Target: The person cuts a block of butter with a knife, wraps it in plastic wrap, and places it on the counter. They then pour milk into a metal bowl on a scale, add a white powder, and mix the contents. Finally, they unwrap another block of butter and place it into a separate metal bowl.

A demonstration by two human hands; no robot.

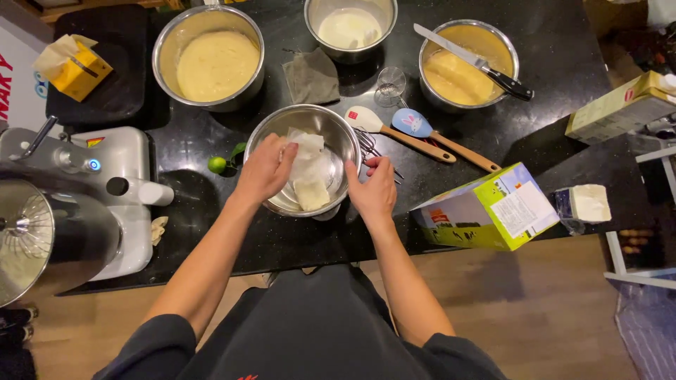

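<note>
Nearest: left hand [264, 169] reaching into steel bowl [276, 137], fingers pinching white wrapper [304, 144] above pale block [310, 191] lying in bowl's bottom; right hand [373, 188] curled against bowl's right rim, fingers bent, gripping nothing visible. Right: green-and-white carton [493, 207] tipped on its side on black counter [549, 56]. Left: stand mixer [70, 204]. Beyond: two spatulas [412, 130], then three bowls of batter, knife [472, 60] across rightmost.

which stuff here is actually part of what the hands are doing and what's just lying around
In hand:
left hand
right hand
white wrapper
butter block
steel bowl

Lying about:
knife
two spatulas
lime
grey cloth
carton
stand mixer
</note>
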